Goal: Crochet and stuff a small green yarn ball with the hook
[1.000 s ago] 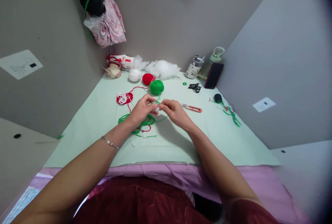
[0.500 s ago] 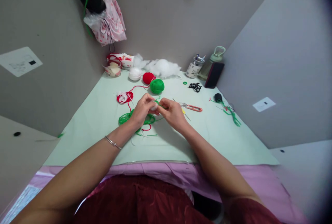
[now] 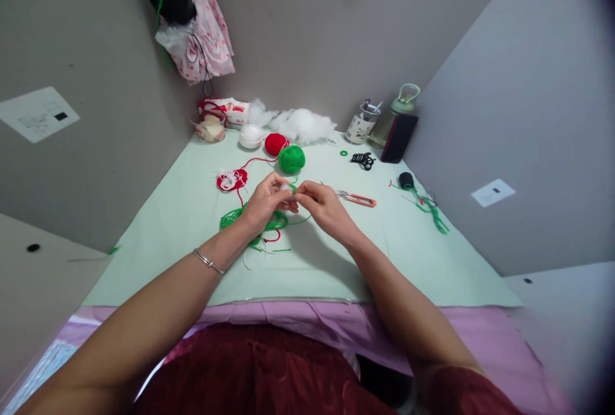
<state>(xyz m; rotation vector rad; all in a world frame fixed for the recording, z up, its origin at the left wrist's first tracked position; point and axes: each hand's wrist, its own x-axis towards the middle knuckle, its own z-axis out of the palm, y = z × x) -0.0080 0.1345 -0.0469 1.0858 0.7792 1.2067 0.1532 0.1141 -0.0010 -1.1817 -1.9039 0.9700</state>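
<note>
My left hand (image 3: 266, 202) is closed around a small white and green yarn piece (image 3: 287, 188), mostly covered by the fingers. Close against it, my right hand (image 3: 327, 207) has thumb and forefinger pinched together at the edge of the piece. What sits in that pinch is too small to make out. A green strand (image 3: 302, 219) runs from under the hands to a loose green yarn bundle (image 3: 233, 218) by my left wrist. Just beyond the hands rests a green yarn ball (image 3: 291, 159). Orange-handled snips (image 3: 358, 199) lie to the right of my right hand.
Behind are a red yarn ball (image 3: 275, 144), a white ball (image 3: 250, 137) and white stuffing (image 3: 305, 125). A red and white yarn piece (image 3: 231, 179) lies left. At the back right stand a pen cup (image 3: 360, 128), a bottle (image 3: 388, 122) and a phone (image 3: 398, 138). Walls enclose the table.
My right hand has shifted slightly right and turned, hiding the yellow bit that showed beside it. The left hand stays nearly in place, with the piece turned a little.
</note>
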